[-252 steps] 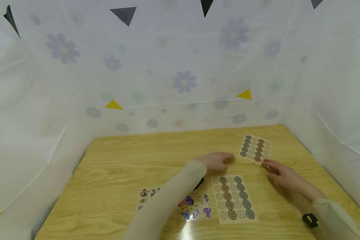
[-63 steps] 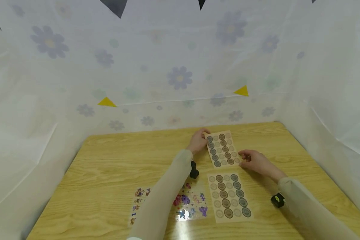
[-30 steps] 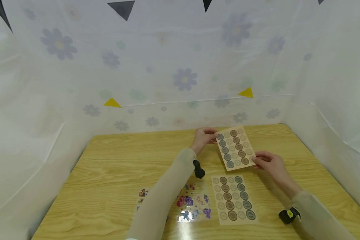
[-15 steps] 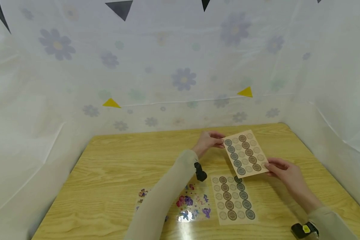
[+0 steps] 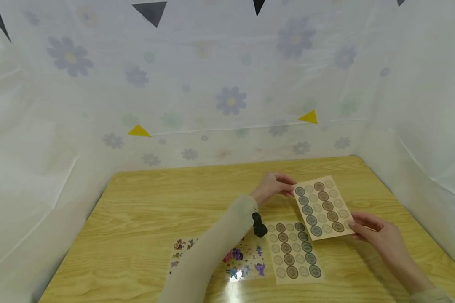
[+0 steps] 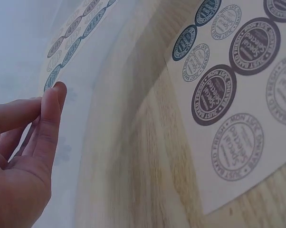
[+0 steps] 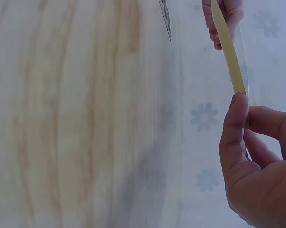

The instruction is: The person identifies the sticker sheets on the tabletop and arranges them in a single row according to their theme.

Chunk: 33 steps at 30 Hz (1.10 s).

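Observation:
A sticker sheet with rows of round brown, dark green and pale labels is held up over the right part of the table. My left hand pinches its upper left corner between thumb and fingers. At the lower right corner my right hand pinches it, thumb on top. From the right wrist view the held sheet appears nearly edge-on and slightly bowed. A second round-label sticker sheet lies flat below, overlapped at its upper right by the raised one. The left wrist view shows this lying sheet with "Special Selected" print.
Clear sheets of colourful cartoon stickers lie left of the flat sheet, partly covered by my left sleeve and glinting with reflected light. The wooden table ends at a white flowered curtain behind and at both sides.
Earlier the raised sheet lay at the back right. Both hands have lifted it, and over the last second moved it rightward and toward me. The flat sheets have stayed in place.

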Each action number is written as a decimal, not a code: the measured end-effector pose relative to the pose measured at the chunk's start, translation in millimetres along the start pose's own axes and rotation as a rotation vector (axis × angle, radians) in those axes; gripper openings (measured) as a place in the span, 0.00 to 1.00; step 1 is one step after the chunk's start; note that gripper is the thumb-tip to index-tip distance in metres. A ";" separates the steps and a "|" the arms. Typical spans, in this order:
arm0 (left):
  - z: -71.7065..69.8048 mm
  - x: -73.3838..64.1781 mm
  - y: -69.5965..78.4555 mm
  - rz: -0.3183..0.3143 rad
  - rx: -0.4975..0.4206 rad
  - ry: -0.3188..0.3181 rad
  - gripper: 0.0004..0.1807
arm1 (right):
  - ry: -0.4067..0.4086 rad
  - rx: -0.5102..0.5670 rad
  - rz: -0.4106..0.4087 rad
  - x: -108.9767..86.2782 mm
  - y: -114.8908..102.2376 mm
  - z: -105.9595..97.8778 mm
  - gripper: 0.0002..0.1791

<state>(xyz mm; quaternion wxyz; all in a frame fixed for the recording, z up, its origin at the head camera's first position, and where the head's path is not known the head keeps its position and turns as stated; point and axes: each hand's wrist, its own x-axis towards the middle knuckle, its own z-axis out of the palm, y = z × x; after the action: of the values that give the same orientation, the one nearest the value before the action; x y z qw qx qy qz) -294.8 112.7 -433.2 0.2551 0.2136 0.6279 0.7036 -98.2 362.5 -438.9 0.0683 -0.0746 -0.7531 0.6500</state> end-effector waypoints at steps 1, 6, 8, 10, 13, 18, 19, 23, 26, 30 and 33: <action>1.7 -0.3 -0.9 0.003 0.008 -0.012 0.11 | 0.005 -0.003 0.005 -2.4 0.2 -1.5 0.12; 10.8 -0.7 -5.1 -0.004 0.036 -0.041 0.10 | 0.011 -0.002 0.004 -13.3 3.2 -9.0 0.12; 14.2 -0.8 -5.3 -0.013 0.043 -0.052 0.09 | 0.016 -0.024 0.011 -17.1 4.9 -12.2 0.12; 17.2 -0.9 -5.7 -0.019 0.062 -0.066 0.09 | 0.026 -0.069 0.029 -21.1 6.6 -15.3 0.11; 21.6 -0.6 -7.6 -0.021 0.102 -0.094 0.08 | 0.041 -0.148 0.060 -27.2 8.9 -19.0 0.11; 28.8 0.0 -13.4 -0.047 0.169 -0.124 0.07 | 0.053 -0.228 0.121 -37.3 11.0 -24.1 0.11; 30.0 0.5 -14.7 -0.052 0.177 -0.130 0.07 | 0.053 -0.237 0.132 -38.8 11.1 -25.0 0.12; 34.5 1.4 -19.3 -0.063 0.206 -0.152 0.07 | 0.040 -0.314 0.153 -43.8 11.6 -28.2 0.24; 37.8 0.6 -21.6 -0.075 0.237 -0.166 0.07 | 0.008 -0.372 0.165 -46.3 12.9 -31.3 0.31; 41.1 -2.1 -22.7 -0.079 0.310 -0.172 0.06 | -0.021 -0.372 0.201 -47.3 15.7 -36.5 0.33; 42.5 -4.1 -22.5 -0.058 0.401 -0.165 0.05 | -0.030 -0.373 0.221 -47.0 18.3 -39.8 0.34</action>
<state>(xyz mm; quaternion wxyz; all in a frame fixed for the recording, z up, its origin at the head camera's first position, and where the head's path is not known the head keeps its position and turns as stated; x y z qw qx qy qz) -263.1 144.9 -450.3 0.2781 0.2988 0.7383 0.5370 -43.8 394.2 -451.5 -0.0296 -0.1583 -0.8486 0.5039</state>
